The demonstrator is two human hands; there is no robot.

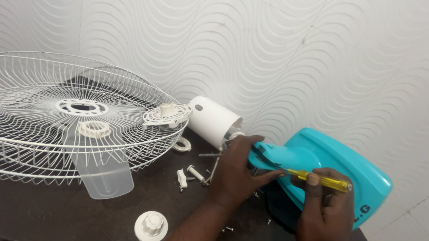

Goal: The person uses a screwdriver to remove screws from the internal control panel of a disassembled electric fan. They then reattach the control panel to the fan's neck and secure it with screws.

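Head view
Left hand: fingers closed around the neck of the turquoise fan base, near the desk's right edge by the wall.
Right hand: fingers gripping a yellow-handled screwdriver, its tip against the base's neck.
White motor cover: tilted, just behind the left hand.
Wire grilles: stacked over the desk's left part.
Translucent blade: under the grilles.
White round cap: near the front edge.
Loose screws: scattered beside the left hand.
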